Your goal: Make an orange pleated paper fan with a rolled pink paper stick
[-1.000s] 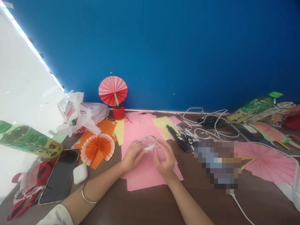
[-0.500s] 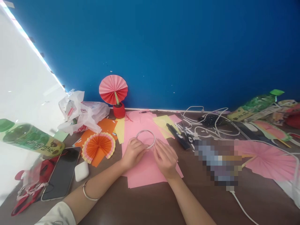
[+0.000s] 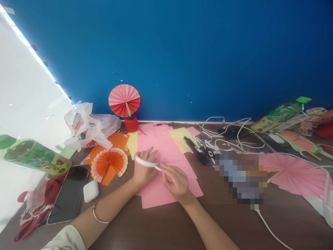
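A thin white ring lies across my left hand, whose stretched fingers show above its band. My right hand pinches the ring's right end, where a short white piece sticks out, between thumb and fingertips. Both hands are over a stack of pink paper sheets. To the left lies a folded orange fan with a yellow and pink edge. Behind the sheets, a round pink and red fan stands in a small red pot.
At left are a green bottle, a phone, a white case and a plastic bag. A black pen-like tool, scissors, white cables and a pink fan lie at right.
The ring has moved left and tilted, from between both hands to across my left hand. My left fingers have stretched out. My right hand has shifted slightly left and turned.
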`<state>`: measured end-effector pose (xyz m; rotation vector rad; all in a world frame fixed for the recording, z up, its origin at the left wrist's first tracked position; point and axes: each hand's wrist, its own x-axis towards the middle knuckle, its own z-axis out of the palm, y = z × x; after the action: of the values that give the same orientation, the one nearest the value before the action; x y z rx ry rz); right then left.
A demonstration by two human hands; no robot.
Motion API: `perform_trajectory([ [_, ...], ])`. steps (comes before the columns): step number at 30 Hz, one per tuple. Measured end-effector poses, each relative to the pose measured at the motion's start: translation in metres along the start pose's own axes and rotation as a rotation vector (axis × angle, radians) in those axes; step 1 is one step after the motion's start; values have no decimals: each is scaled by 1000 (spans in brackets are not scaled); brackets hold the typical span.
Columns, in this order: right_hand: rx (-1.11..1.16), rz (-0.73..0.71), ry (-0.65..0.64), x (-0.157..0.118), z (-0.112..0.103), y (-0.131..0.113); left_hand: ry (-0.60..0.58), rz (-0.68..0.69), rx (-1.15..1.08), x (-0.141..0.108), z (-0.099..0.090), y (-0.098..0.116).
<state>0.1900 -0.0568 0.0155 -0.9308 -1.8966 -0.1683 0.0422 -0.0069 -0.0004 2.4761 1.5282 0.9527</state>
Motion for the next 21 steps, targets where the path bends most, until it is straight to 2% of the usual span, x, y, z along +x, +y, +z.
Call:
perform_trajectory([
  [2, -13, -41, -18, -2, 1, -1, -18, -36, 7, 2, -2, 0],
  [5, -51, -18, -2, -3, 0, 4, -20, -36, 10, 3, -5, 0],
  [9, -107, 60, 70, 0, -6, 12, 2, -44, 60, 4, -3, -4],
  [14, -173, 75, 165, 2, -12, 18, 29, -92, 74, 4, 6, -11],
  [21, -296, 68, 236, 2, -19, 24, -52, -149, 186, 8, -2, -11],
])
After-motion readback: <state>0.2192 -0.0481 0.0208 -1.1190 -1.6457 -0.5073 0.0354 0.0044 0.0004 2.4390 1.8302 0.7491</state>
